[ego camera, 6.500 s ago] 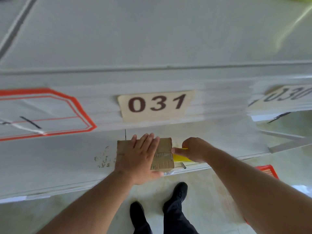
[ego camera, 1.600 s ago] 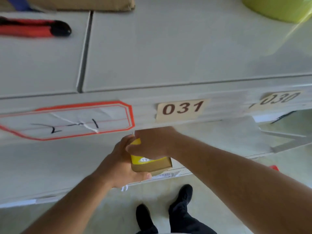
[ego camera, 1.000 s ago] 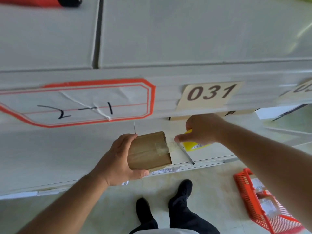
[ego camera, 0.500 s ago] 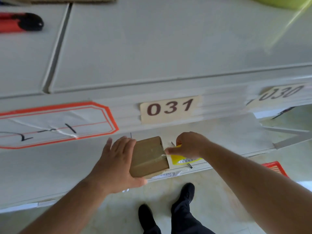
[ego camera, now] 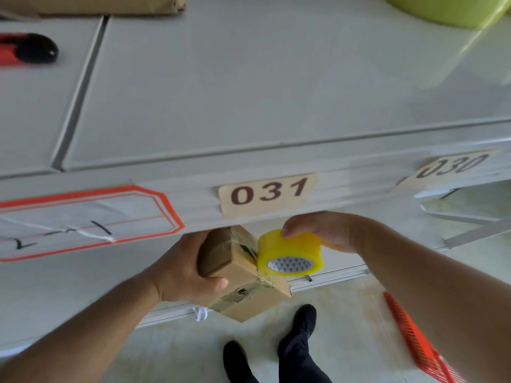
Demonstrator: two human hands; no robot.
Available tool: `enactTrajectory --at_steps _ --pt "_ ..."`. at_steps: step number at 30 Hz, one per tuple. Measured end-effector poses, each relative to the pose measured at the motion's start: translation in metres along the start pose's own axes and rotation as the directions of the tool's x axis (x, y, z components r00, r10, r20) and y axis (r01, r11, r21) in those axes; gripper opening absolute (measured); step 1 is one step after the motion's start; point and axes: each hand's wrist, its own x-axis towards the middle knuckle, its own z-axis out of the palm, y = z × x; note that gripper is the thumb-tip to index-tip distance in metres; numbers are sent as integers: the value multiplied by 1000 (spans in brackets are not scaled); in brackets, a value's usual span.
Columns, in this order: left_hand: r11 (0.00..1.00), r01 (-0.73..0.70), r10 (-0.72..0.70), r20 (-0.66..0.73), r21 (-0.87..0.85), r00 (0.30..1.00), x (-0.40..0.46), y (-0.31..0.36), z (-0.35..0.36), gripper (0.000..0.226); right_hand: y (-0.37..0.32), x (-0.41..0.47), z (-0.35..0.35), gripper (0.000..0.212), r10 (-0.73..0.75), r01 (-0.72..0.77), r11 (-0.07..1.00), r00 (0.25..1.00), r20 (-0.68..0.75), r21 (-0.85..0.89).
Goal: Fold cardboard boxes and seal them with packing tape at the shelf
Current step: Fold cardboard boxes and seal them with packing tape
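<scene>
Under shelf lip, by label 031 point(ego camera: 267, 192): box point(ego camera: 243, 275) is held clear of the shelf point(ego camera: 249, 92), tilted, one corner pointing down.
Left hand point(ego camera: 182, 275): fingers are wrapped round box's left end, thumb laid on its near face.
Right hand point(ego camera: 320, 230): fingers are curled over the yellow tape roll point(ego camera: 289, 255); roll is pressed vs. box's right face, just right of left fingers.
Done: box is folded shut; tape strips are seen across near face and right face.
Left: judged that current strip is yet to be run round, cut, smoothed; end faces can't be checked.
Away from fingers: red cutter point(ego camera: 27, 49) and flat cardboard point(ego camera: 91, 5), far up-left on shelf top.
</scene>
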Motion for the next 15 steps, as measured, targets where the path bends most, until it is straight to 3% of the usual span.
enactTrajectory --at_steps 3,5,7,9,11,15 --pt "988 127 -129 -16 -94 992 -8 -19 -10 64 1 19 13 76 69 -82 989 992 105 120" --pt "971 226 -237 -172 -80 956 -10 -39 -9 39 -1 32 24 81 77 -105 970 988 131 221" --pt "931 355 -361 -373 -89 855 -5 -52 4 26 -5 44 34 71 54 -104 946 984 167 306" --pt "841 482 -539 -457 -246 707 4 -52 29 41 -14 48 48 49 53 -112 951 977 208 286" --pt "753 520 -658 -433 -403 616 9 -47 56 47 -29 42 61 36 89 -130 970 976 197 204" --pt "615 529 -746 -213 -585 631 12 -31 60 79 -50 27 88 38 156 -176 951 983 96 256"
